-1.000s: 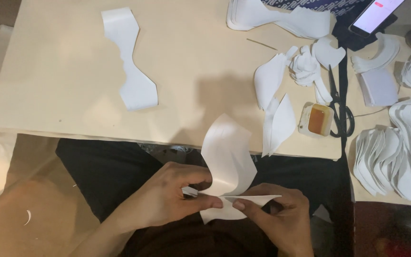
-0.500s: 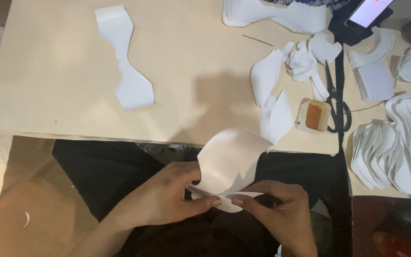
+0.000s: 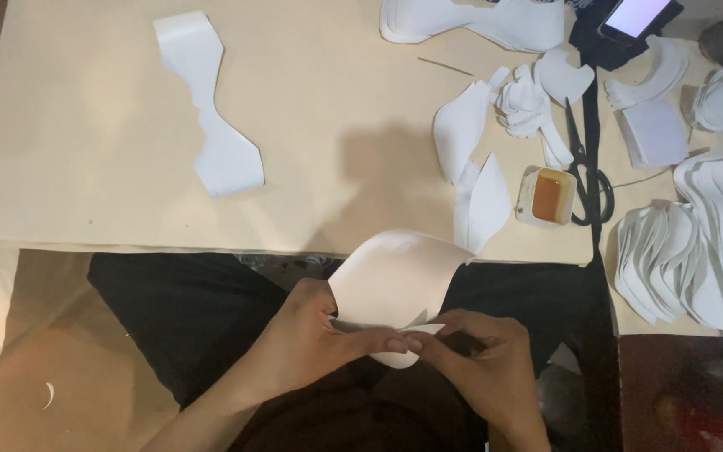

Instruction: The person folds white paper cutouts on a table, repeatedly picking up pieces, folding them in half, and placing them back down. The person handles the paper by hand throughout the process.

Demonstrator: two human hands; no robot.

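white sheet curls lower between both hands

since a second ago the white cut piece point(image 3: 399, 280) has bent over from upright into a rounded dome, below the counter's point(image 3: 336, 125) near edge, over the lap. left hand point(image 3: 315, 343) and right hand point(image 3: 483, 364) pinch its lower folded edge, fingertips meeting. just beyond the near edge lie pointed white scraps point(image 3: 479, 201); a small tub of amber glue point(image 3: 547, 197) and black scissors point(image 3: 587, 172) sit toward the right edge, and a long white strip point(image 3: 207, 109) toward the far left corner.
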